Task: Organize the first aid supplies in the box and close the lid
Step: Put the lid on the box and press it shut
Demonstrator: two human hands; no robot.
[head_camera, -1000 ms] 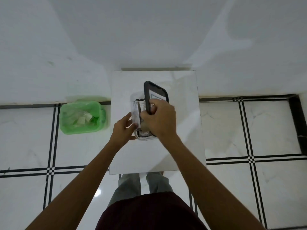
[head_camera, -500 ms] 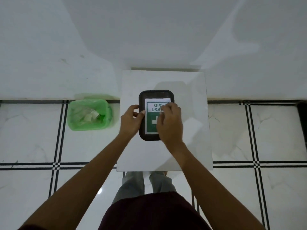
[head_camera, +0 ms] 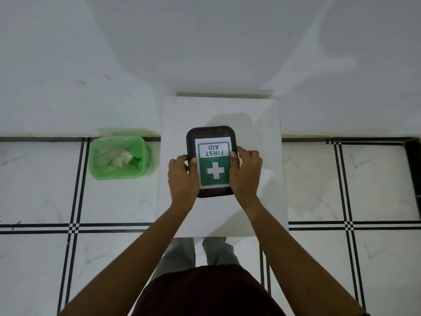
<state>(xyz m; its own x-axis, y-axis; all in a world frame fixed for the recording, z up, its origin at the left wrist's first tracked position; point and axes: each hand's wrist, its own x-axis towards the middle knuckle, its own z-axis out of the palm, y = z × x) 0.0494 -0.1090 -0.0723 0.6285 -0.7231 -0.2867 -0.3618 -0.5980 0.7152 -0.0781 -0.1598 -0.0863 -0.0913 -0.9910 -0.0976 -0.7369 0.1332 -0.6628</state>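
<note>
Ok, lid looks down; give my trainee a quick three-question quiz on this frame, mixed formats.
1. True or false: the dark rectangular plastic lid with the green-and-white FIRST AID label lies flat on the box.
2. Where is the green plastic bin? A) on the white square table B) on the floor, left of the table C) under the table
3. Fill in: the left hand and the right hand grip the lid's two long ____.

Key: 1 true; 2 B; 3 sides.
</note>
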